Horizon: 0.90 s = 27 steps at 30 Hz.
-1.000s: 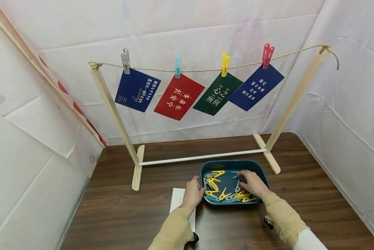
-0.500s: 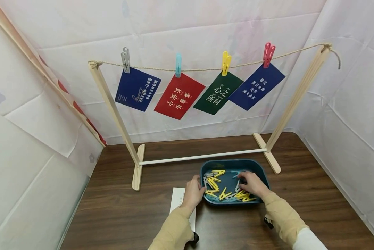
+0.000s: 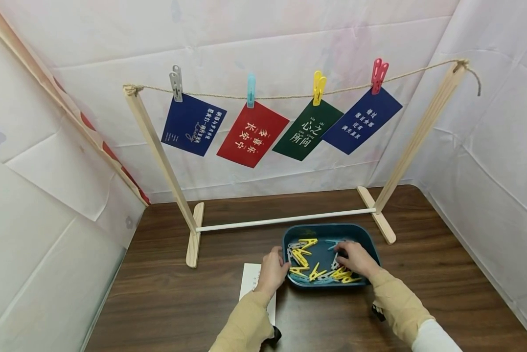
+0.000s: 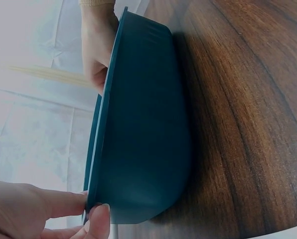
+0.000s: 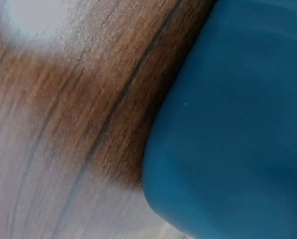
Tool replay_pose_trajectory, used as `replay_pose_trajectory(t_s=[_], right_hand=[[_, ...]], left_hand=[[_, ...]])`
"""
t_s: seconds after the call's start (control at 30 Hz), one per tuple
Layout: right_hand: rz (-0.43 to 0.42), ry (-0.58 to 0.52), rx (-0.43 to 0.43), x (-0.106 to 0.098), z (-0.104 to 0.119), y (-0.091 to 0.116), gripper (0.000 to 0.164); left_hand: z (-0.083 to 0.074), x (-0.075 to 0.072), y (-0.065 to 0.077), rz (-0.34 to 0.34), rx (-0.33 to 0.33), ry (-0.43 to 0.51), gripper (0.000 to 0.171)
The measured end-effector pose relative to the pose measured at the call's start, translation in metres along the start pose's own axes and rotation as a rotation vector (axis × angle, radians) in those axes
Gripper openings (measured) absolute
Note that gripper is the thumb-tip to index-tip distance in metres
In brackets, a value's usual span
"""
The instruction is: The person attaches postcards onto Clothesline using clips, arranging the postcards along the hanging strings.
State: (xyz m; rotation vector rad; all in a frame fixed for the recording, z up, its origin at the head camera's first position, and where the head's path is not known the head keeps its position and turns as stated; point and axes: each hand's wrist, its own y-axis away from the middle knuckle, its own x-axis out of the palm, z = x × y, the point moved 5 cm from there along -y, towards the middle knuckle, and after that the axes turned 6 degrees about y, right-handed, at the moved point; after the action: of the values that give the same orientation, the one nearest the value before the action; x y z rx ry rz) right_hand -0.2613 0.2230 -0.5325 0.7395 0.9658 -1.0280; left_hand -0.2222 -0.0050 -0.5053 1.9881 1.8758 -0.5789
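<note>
My left hand [image 3: 272,270] pinches the left rim of a dark blue-green plastic tray [image 4: 143,124], thumb outside and fingers over the edge. Inside the tray are several yellow, grey and blue clothespins. My right hand [image 3: 355,258] reaches over the right side, fingers bent down among them. A light-blue clothespin [image 3: 332,241] lies right at its fingertips, and a grey clothespin [image 3: 335,261] shows below its fingers. I cannot tell whether the right fingers grip one. The right wrist view shows only the tray's outer wall [image 5: 228,124] and the tabletop.
Behind the tray stands a wooden frame [image 3: 162,156] with a twine line [image 3: 281,97]. From it hang blue, red, green and blue cards, each in a clothespin. A white card [image 3: 249,279] lies on the table [image 3: 157,303] partly under my left forearm. White cloth surrounds the table.
My right fingers have shifted slightly to the right, so more of the light-blue clothespin shows. The left hand stays on the tray rim.
</note>
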Motion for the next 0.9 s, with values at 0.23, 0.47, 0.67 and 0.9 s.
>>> replay_pose_trajectory(t_s=[0.23,0.47,0.67,0.9], right_hand=[[-0.017,0.016,-0.004,0.0005,-0.0004,-0.0004,0.015],[-0.041,0.035,-0.015,0.0008,-0.0008,0.0008,0.011],[-0.050,0.050,-0.008,0.0002,-0.0011,0.0014,0.011],[-0.068,0.030,-0.030,-0.0004,-0.0009,0.0034,0.013]], left_hand=[[-0.0005,0.0000,0.0001,-0.001,-0.004,0.004,0.041],[-0.0008,-0.0002,0.0004,-0.005,-0.003,0.009,0.041],[-0.0006,-0.0003,0.0005,-0.015,0.003,0.013,0.041],[-0.0008,-0.0004,0.0010,-0.024,0.000,0.009,0.040]])
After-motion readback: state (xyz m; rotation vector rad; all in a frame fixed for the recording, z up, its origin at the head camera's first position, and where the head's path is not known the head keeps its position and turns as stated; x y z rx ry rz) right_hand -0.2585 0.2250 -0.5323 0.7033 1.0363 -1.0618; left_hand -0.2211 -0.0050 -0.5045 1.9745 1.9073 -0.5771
